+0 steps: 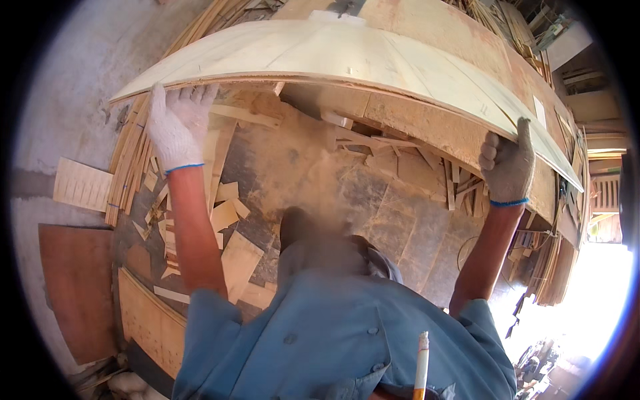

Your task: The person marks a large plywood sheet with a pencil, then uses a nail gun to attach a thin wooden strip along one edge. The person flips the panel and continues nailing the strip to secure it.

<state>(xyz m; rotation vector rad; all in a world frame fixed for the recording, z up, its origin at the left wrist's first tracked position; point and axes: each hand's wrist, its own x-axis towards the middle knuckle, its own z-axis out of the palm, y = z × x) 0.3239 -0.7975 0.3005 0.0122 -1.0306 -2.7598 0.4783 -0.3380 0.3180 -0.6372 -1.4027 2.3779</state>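
A long pale plywood sheet [333, 57] with faint drawn lines stretches across the upper view, its near edge bowed by the lens. My left hand [177, 127], in a white knit glove with a blue cuff, grips that edge near its left end, thumb at the rim and fingers underneath. Toward the right end my right hand [508, 160], gloved the same way, is closed on the same edge with its thumb up. Beneath the sheet lies a workbench [413, 123] with a wooden side; the fingertips under the sheet are partly hidden.
Sawdust [300, 160] covers the floor below the bench. Wood offcuts [230, 207] lie by my left arm, and long strips [133, 147] lean at the left wall. A brown panel [77, 287] stands lower left. A cigarette [422, 367] juts up at the bottom.
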